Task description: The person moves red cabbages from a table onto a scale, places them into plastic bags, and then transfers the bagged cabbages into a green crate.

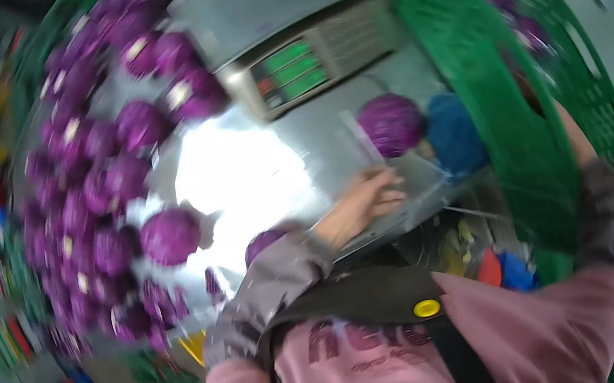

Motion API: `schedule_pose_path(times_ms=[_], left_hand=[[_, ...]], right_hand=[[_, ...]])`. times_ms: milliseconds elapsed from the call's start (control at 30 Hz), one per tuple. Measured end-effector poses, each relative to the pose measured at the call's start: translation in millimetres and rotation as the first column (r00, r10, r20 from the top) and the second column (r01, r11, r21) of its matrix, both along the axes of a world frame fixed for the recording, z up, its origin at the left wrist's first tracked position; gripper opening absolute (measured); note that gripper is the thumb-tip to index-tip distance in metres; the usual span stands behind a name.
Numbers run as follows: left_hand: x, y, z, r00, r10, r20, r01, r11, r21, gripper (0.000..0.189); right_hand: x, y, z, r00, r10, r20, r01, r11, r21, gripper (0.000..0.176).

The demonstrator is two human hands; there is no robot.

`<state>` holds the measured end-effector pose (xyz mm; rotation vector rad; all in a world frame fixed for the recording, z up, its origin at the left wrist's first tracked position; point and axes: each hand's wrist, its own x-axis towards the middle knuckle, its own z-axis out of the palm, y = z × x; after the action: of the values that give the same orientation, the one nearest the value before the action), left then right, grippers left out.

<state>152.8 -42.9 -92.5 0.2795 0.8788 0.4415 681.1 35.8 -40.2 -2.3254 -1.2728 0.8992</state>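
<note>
My left hand (369,199) is low over the front part of the metal table (329,176). Its fingers are loosely bent and a little apart, with nothing visible between them. A purple cabbage (392,124) lies just beyond it, beside a crumpled blue cloth-like thing (454,134). Another purple cabbage (263,245) is partly covered by my left sleeve. At the right, my right forearm (575,134) reaches into a green plastic crate (487,80). The crate's wall hides my right hand, so its fingers do not show. Purple cabbages (532,34) in clear wrap lie inside that crate.
A digital scale (321,59) with green displays stands at the back. Many purple cabbages (99,186) are heaped along the table's left side, with loose leaves (157,302) at the front. Below the table's edge are a yellow thing and a red and blue thing (503,268).
</note>
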Motion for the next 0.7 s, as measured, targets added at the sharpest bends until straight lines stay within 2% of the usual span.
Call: schedule_pose_path(times_ms=[67,100,133,167,200,233,267,333,367,400,433,467,500,533,567,600,633,667,700], left_hand=[[2,-6,-2,0.997,0.041,0.061,-0.040,0.999,-0.022,0.026],[-7,-7,1,0.991,0.129,0.041,-0.129,0.991,-0.020,0.026],[-16,-9,7,0.990,0.093,0.101,-0.097,0.995,0.035,0.022],[-26,-12,15,0.987,0.033,0.159,-0.049,0.994,0.094,0.020],[-39,-16,28,0.985,0.075,0.154,-0.090,0.991,0.095,0.020],[-58,-22,44,0.993,0.076,0.096,-0.091,0.983,0.160,0.019],[-76,-30,58,0.997,0.070,0.039,-0.077,0.974,0.214,0.019],[-129,-51,82,0.982,0.084,-0.169,-0.014,0.926,0.378,0.021],[-159,-61,102,0.949,0.059,-0.310,0.064,0.927,0.371,0.022],[-193,-78,102,0.921,0.081,-0.382,0.070,0.928,0.366,0.022],[-229,-97,100,0.868,0.125,-0.480,0.068,0.929,0.365,0.021],[-266,-121,99,0.771,0.166,-0.615,0.028,0.956,0.293,0.020],[-306,-144,97,0.673,0.103,-0.733,0.170,0.942,0.288,0.020],[-342,-169,93,0.399,0.013,-0.917,0.356,0.919,0.168,0.019],[-393,-215,69,-0.103,-0.072,-0.992,0.588,0.800,-0.119,0.020],[-420,-259,59,-0.532,-0.013,-0.846,0.591,0.710,-0.382,0.034],[-397,-251,84,-0.696,-0.179,-0.695,0.278,0.826,-0.491,0.049],[-393,-246,89,-0.692,-0.174,-0.701,0.283,0.828,-0.484,0.049],[-391,-245,90,-0.619,0.062,-0.783,0.426,0.864,-0.268,0.051]], right_hand=[[4,-2,10,0.963,0.224,0.148,-0.214,0.974,-0.080,0.028],[-1,20,13,0.921,0.319,0.223,-0.301,0.947,-0.109,0.028],[-63,50,24,0.870,0.391,0.300,-0.368,0.920,-0.135,0.028],[-13,72,8,0.760,0.459,0.459,-0.555,0.827,0.091,0.033],[-19,79,23,0.800,0.314,0.512,-0.522,0.785,0.334,0.035],[-93,62,77,0.932,0.194,0.305,-0.284,0.915,0.287,0.034],[-110,60,92,0.950,0.228,0.211,-0.295,0.878,0.377,0.033],[-197,39,124,0.944,0.277,0.179,-0.329,0.816,0.476,0.031],[-235,27,130,0.920,0.378,0.106,-0.386,0.820,0.422,0.029],[-272,16,132,0.883,0.469,0.028,-0.444,0.815,0.372,0.026],[-307,4,127,0.828,0.559,0.044,-0.541,0.775,0.327,0.023],[-341,-11,117,0.762,0.645,0.051,-0.631,0.724,0.278,0.020],[-372,-24,110,0.666,0.745,-0.044,-0.727,0.661,0.183,0.017],[-401,-37,94,0.568,0.812,-0.135,-0.783,0.584,0.215,0.020],[-426,-50,77,0.530,0.835,-0.147,-0.827,0.547,0.129,0.027],[-454,-63,66,0.345,0.938,-0.023,-0.927,0.345,0.148,0.039],[-471,-75,49,0.207,0.978,-0.041,-0.957,0.211,0.198,0.061],[-492,-90,34,0.166,0.984,-0.060,-0.961,0.175,0.212,0.072],[-510,-103,22,0.121,0.990,-0.078,-0.965,0.136,0.224,0.083]])
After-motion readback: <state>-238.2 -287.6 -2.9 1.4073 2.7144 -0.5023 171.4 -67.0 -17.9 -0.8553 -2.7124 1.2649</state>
